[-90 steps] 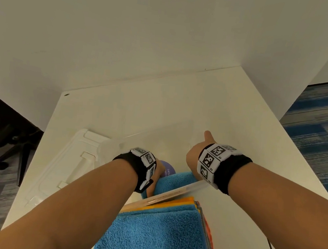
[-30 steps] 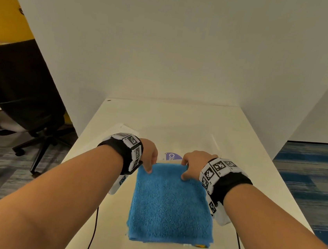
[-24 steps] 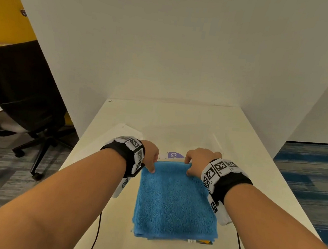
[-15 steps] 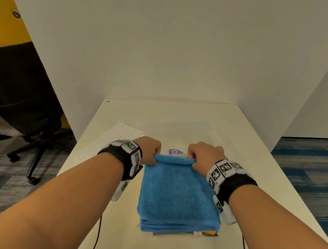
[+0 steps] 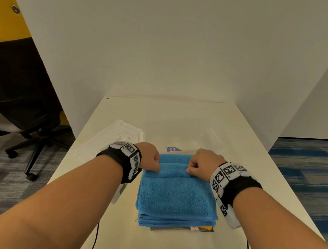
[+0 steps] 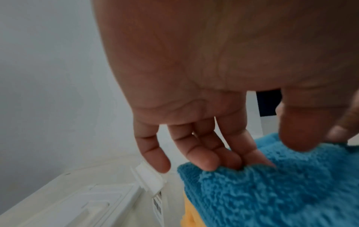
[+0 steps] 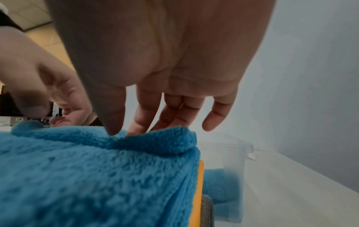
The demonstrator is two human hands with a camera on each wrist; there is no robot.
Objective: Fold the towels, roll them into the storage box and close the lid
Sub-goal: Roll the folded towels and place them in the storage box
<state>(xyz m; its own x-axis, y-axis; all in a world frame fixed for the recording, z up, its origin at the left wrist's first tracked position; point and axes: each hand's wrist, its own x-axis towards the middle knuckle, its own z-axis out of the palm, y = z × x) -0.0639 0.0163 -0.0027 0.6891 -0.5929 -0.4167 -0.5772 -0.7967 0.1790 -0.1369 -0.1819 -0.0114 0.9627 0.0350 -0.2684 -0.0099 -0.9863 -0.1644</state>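
Note:
A folded blue towel lies on top of a small stack with an orange towel under it, at the table's near middle. My left hand and right hand each pinch the blue towel's far edge, which is turned over toward me into a short roll. The left wrist view shows the thumb and fingers on the blue towel; in the right wrist view thumb and forefinger pinch the blue towel. The clear storage box stands just beyond, with a rolled blue towel inside. Its white lid lies to the left.
White partition walls close the table at the back and right. A black office chair stands off the left edge. Thin black cables run over the table's near edge on both sides of the stack.
Three seconds ago both hands were at the box with a blue towel. They have since drawn back to the stack, taken the top blue towel's far edge and begun turning it over toward me.

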